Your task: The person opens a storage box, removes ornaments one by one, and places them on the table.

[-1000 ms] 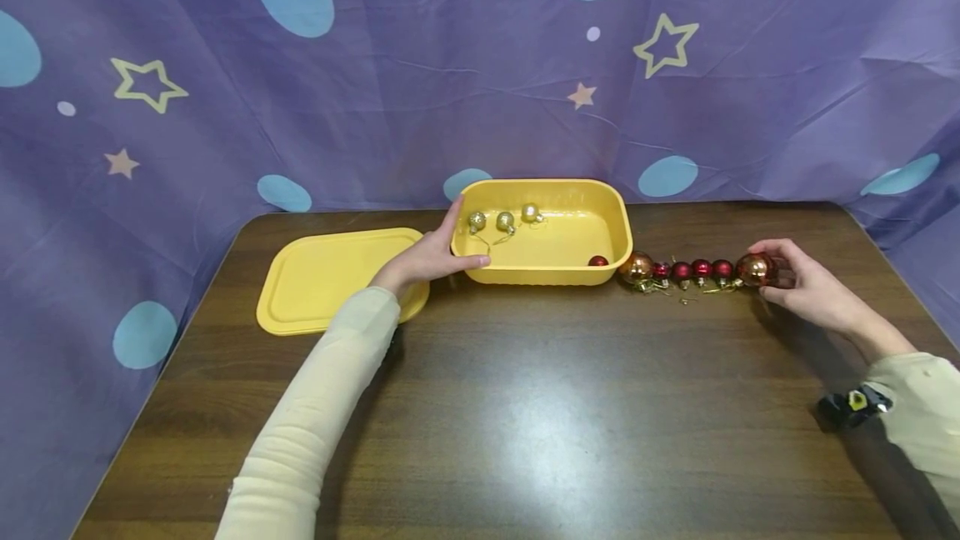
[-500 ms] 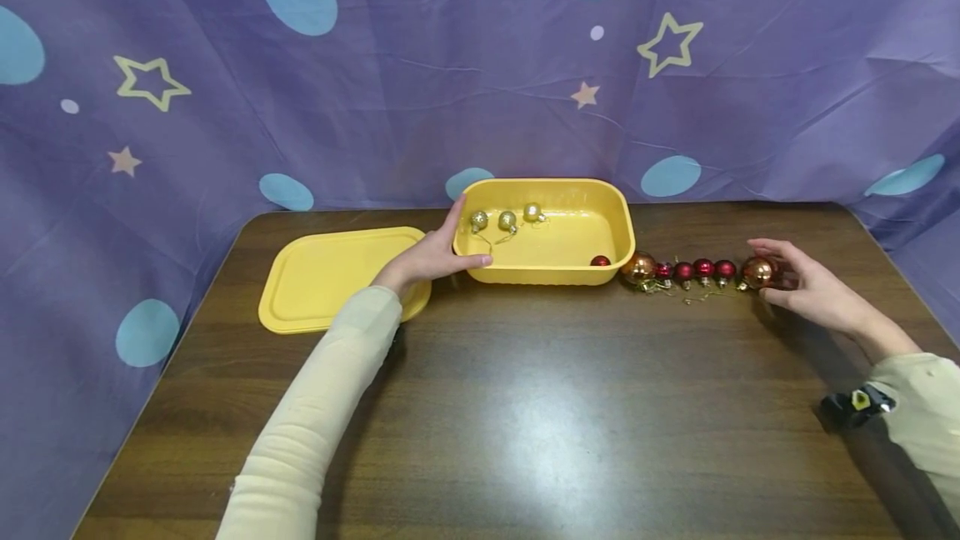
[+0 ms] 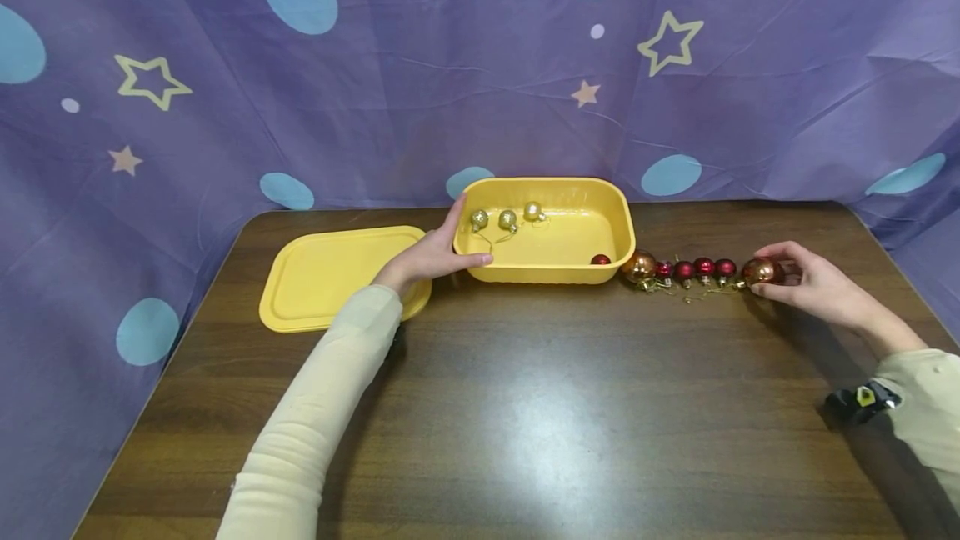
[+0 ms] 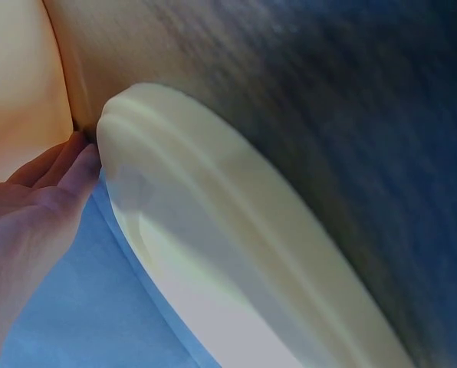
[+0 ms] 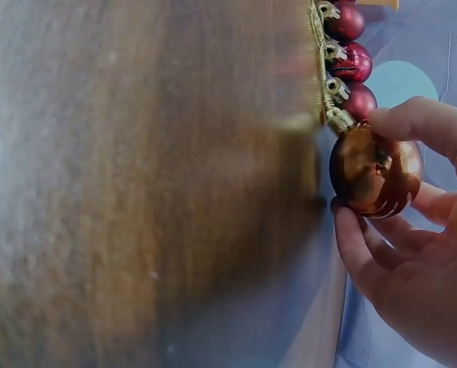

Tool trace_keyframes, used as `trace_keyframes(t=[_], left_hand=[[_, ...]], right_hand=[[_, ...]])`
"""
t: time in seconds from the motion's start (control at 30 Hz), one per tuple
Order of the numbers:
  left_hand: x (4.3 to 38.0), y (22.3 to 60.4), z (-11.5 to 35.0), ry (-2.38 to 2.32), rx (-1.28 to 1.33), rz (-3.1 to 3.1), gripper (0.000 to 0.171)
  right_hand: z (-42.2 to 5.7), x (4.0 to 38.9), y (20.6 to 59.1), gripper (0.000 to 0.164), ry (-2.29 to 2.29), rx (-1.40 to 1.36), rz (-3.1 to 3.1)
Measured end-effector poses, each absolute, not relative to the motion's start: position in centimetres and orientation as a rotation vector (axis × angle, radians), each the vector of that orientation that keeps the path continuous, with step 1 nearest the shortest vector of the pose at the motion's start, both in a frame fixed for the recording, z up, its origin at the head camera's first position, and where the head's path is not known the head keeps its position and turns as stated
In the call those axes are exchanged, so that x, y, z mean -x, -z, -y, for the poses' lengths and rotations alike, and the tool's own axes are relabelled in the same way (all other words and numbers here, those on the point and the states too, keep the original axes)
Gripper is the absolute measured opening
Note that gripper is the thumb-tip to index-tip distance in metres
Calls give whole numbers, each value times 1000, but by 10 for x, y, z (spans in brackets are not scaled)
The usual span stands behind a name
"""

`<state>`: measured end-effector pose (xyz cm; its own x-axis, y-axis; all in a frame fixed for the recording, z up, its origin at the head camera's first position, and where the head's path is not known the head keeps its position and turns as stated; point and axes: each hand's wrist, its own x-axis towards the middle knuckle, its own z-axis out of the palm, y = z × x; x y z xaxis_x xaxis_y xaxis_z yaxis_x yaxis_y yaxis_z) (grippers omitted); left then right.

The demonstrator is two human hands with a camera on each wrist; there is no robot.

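My left hand (image 3: 429, 258) grips the left end of an open yellow box (image 3: 551, 274), thumb at the near rim and fingers along its side. Inside lie three small gold baubles (image 3: 507, 221) and a red bauble (image 3: 600, 260). In the head view, my right hand (image 3: 821, 290) holds a large copper bauble (image 3: 759, 271) at the right end of a row. The right wrist view shows thumb and fingers around this shiny copper bauble (image 5: 376, 170). Several small red baubles (image 3: 683, 272) sit between it and another large copper bauble (image 3: 640, 267) beside the box.
A yellow lid (image 3: 322, 277) lies flat on the brown wooden table (image 3: 480, 407), left of the box and partly behind my left forearm. Gold hanging cords (image 3: 693, 298) trail in front of the row. A purple curtain (image 3: 450, 65) hangs close behind the table's back edge.
My right hand has closed more tightly around the right-end copper bauble, which has shifted very slightly right. The left hand and box have stayed in place.
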<state>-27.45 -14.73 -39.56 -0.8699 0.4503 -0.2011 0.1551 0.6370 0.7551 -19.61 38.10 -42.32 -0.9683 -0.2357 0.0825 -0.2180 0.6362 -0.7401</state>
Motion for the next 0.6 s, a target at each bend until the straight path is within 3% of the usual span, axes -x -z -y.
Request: trace_keyframes(t=[0.37, 0.6], left_hand=[[275, 396, 148, -1072, -466, -2494, 114], [274, 395, 148, -1069, -466, -2493, 114]], right_hand=[[-377, 199, 414, 53, 967, 330, -2853], [-383, 197, 417, 61, 1062, 423, -2809]])
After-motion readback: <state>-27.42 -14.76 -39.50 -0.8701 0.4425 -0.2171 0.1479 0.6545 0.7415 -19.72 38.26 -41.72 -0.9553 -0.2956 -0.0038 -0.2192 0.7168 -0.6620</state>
